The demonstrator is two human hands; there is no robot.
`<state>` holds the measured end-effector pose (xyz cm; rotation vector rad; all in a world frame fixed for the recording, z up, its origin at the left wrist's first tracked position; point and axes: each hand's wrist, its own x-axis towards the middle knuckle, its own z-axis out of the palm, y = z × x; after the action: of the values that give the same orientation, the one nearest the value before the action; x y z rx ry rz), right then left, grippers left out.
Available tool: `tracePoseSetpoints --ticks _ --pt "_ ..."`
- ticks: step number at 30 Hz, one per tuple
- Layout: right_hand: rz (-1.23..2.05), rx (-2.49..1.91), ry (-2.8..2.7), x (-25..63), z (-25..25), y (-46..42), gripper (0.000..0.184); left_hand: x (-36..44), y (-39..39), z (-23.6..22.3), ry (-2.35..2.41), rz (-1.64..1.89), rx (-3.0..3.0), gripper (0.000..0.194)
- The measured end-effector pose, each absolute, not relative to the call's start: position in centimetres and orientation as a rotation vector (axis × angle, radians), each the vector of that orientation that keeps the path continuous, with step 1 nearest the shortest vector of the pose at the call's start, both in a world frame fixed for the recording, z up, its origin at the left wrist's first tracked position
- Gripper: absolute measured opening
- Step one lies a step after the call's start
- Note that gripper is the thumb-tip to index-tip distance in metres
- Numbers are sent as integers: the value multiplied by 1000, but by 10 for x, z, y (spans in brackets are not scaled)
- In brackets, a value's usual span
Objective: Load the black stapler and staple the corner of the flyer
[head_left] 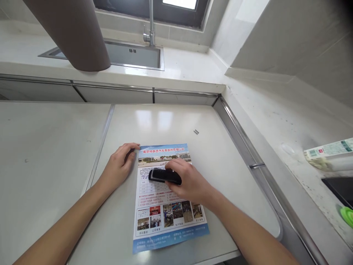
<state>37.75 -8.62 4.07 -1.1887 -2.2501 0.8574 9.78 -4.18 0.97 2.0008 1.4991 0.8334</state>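
Observation:
A printed flyer (165,189) with red headings, small photos and blue bands lies on the white tabletop. My right hand (183,178) is wrapped round a black stapler (162,176), held over the middle of the sheet with its front end pointing left. Whether the stapler touches the paper I cannot tell. Beside the flyer's upper left corner rests my left hand (122,160), fingers bent and thumb apart from them, with the fingertips at the paper's edge. A short strip of staples (196,131) lies on the table beyond the flyer, to the right.
Behind the table is a counter with a sink (132,55) and a tap (150,35). A thick brown column (74,36) hangs into view at upper left. On the right-hand counter lie a carton-like package (329,152) and a green object (346,216).

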Motion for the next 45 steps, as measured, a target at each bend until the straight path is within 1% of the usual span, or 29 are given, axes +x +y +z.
tracePoseSetpoints --ticks 2,6,12,20,24,25,26,30,32,35,37,39,45 --pt "890 -1211 -2313 394 46 -76 30 97 -42 10 1500 845 1971 24" --pt "929 -1245 -2459 437 55 -55 19 96 -42 11 1501 861 1913 23" --pt "1017 -1227 -2531 486 59 -36 12 95 -42 13 1501 869 1884 24" --pt "1040 -1223 -2529 497 54 -33 11 95 -42 13 1502 844 1918 23" --pt "1068 -1222 -2518 496 58 -34 7 94 -42 14 1499 833 1921 23" --pt "1078 -1220 -2517 497 59 -34 7 94 -42 14 1498 836 1921 24" --pt "1087 -1214 -2514 499 59 -34 11 94 -42 14 1495 837 1923 24" --pt "1115 -1224 -2399 508 52 -28 35 94 -42 14 1493 848 1913 28" --pt "986 -1330 -2210 509 42 -22 37 94 -42 14 1496 852 1899 28" --pt "572 -1452 -1875 506 24 -11 32 95 -42 15 1496 854 1891 27" --pt "364 -1439 -1793 502 13 -4 28 94 -42 15 1495 851 1892 26" --pt "296 -1406 -1799 499 5 1 24 94 -41 14 1495 850 1894 26" --pt "293 -1347 -1835 502 -4 6 19 93 -40 12 1485 881 1926 26"
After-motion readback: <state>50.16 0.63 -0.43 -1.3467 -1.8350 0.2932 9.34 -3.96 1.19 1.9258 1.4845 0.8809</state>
